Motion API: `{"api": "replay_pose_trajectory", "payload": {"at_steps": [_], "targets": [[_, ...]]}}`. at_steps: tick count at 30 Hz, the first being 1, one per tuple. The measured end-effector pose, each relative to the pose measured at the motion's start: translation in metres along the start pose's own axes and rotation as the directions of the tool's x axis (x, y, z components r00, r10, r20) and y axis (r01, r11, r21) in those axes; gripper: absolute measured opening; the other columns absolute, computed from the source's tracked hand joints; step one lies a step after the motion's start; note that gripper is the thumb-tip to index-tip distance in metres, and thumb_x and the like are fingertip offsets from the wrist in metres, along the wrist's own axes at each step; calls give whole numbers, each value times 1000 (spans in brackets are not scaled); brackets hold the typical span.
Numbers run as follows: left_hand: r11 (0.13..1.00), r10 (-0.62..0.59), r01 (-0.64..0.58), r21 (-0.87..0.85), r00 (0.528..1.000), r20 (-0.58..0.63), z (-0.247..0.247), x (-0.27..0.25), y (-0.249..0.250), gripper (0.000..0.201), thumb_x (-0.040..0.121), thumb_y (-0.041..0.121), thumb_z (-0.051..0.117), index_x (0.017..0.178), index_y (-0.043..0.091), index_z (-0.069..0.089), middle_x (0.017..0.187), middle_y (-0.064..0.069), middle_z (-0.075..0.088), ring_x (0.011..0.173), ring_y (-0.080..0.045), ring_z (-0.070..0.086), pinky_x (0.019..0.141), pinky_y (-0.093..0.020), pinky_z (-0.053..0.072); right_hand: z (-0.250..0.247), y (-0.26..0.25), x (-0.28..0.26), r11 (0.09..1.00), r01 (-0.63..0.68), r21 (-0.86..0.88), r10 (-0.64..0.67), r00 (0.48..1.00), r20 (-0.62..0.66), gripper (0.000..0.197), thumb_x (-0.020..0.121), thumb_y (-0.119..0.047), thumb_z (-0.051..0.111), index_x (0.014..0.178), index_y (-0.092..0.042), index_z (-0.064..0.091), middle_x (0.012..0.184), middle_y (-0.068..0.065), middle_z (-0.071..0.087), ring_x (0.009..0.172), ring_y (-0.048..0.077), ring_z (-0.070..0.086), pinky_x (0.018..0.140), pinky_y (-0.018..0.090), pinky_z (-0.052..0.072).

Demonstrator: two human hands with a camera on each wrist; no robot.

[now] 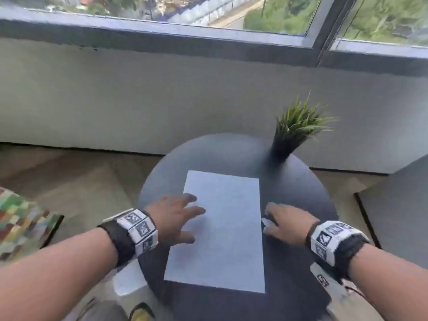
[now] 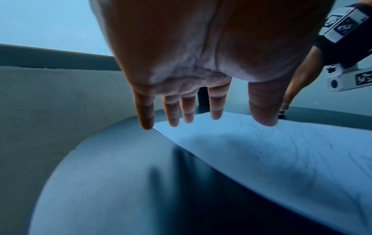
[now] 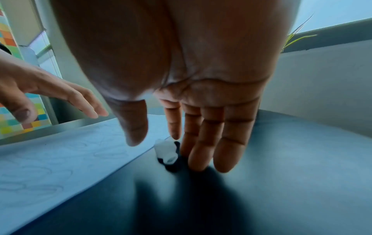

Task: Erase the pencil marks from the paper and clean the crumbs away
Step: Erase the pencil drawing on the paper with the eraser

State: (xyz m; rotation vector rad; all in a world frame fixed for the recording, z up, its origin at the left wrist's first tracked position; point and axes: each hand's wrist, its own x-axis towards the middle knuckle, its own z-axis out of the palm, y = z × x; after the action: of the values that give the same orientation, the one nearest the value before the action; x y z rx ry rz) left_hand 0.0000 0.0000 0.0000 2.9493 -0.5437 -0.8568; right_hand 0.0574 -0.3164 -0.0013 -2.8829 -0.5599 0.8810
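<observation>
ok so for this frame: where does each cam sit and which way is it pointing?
Head: on the person's head, looking forward and down at the round table, paper, potted plant; both forearms and hands show.
Left wrist: under the left hand, looking along the straight fingers to the paper's edge; palm shows.
Right wrist: under the right hand, looking along the fingers at the eraser on the table.
Shared: paper and table appear in all three.

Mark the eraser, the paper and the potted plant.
small white and black eraser (image 3: 166, 153), right wrist view, its white body.
white sheet of paper (image 1: 228, 230), head view, bare middle.
green grass-like plant in dark pot (image 1: 283, 147), head view, pot wall.
</observation>
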Motion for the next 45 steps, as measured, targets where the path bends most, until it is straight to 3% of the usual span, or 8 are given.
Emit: {"api": "replay_pose_trajectory", "payload": {"at_steps": [9, 14, 21, 26, 30, 35, 40, 45], "targets": [[1000, -1, -3, -23, 990, -139, 59, -23, 36, 92, 78, 73, 61, 153, 44, 18, 165, 10, 3, 152, -11, 6, 119, -49, 16, 34, -25, -29, 994, -9, 109, 35, 969, -244, 23, 91, -42, 56, 81, -23, 46, 79, -6, 62, 77, 23, 60, 62, 32, 44], [1000, -15, 13, -28, 994, -107, 75, -39, 53, 111, 69, 81, 63, 156, 39, 9, 166, 11, -7, 153, -11, -6, 120, -57, 7, 57, -75, -58, 953, 154, 261, -104, 975, -199, 18, 95, -38, 54, 90, -22, 47, 79, 0, 68, 70, 20, 68, 60, 33, 54], [998, -64, 65, 10, 995, -75, 83, -47, 59, 133, 58, 91, 59, 157, 34, -9, 165, 4, -21, 152, -18, -15, 118, -64, 3, 77, -97, -60, 982, 114, 151, -77, 970, -229, 17, 94, -39, 54, 98, -23, 51, 94, 1, 64, 84, 23, 58, 71, 33, 48], [997, -68, 69, 26, 996, -64, 86, -46, 60, 135, 58, 93, 56, 156, 32, -14, 164, 2, -25, 152, -20, -17, 117, -65, 3, 100, -122, -74, 948, 316, -26, -317, 943, -99, 14, 95, -36, 53, 97, -22, 50, 94, 6, 64, 86, 27, 55, 78, 37, 47], [998, -57, 59, 27, 997, -57, 86, -43, 57, 136, 57, 96, 53, 156, 32, -16, 163, 2, -27, 152, -21, -18, 117, -66, 3, 80, -107, -54, 987, 145, 75, -122, 960, -252, 22, 94, -43, 52, 94, -21, 49, 95, 5, 63, 88, 27, 54, 78, 37, 47], [998, -58, 59, 14, 997, -58, 89, -43, 56, 135, 58, 95, 53, 155, 33, -16, 163, 3, -28, 151, -20, -20, 117, -65, 0, 97, -136, -66, 940, 340, -40, -342, 932, -120, 16, 97, -33, 50, 99, -18, 51, 85, 5, 59, 79, 27, 51, 68, 34, 40], [998, -56, 57, 25, 997, -46, 86, -41, 57, 136, 57, 96, 52, 155, 33, -17, 163, 2, -28, 151, -22, -20, 117, -67, 0, 70, -117, -37, 990, 136, 47, -116, 948, -298, 17, 94, -35, 51, 98, -19, 53, 97, 9, 65, 88, 29, 56, 69, 32, 39], [997, -59, 61, 44, 998, -38, 85, -43, 59, 135, 59, 96, 51, 155, 32, -18, 162, 0, -29, 151, -23, -20, 116, -68, 3, 95, -136, -74, 908, 406, -107, -412, 911, -37, 13, 96, -30, 51, 100, -18, 52, 89, 9, 63, 77, 28, 50, 65, 34, 37]]}}
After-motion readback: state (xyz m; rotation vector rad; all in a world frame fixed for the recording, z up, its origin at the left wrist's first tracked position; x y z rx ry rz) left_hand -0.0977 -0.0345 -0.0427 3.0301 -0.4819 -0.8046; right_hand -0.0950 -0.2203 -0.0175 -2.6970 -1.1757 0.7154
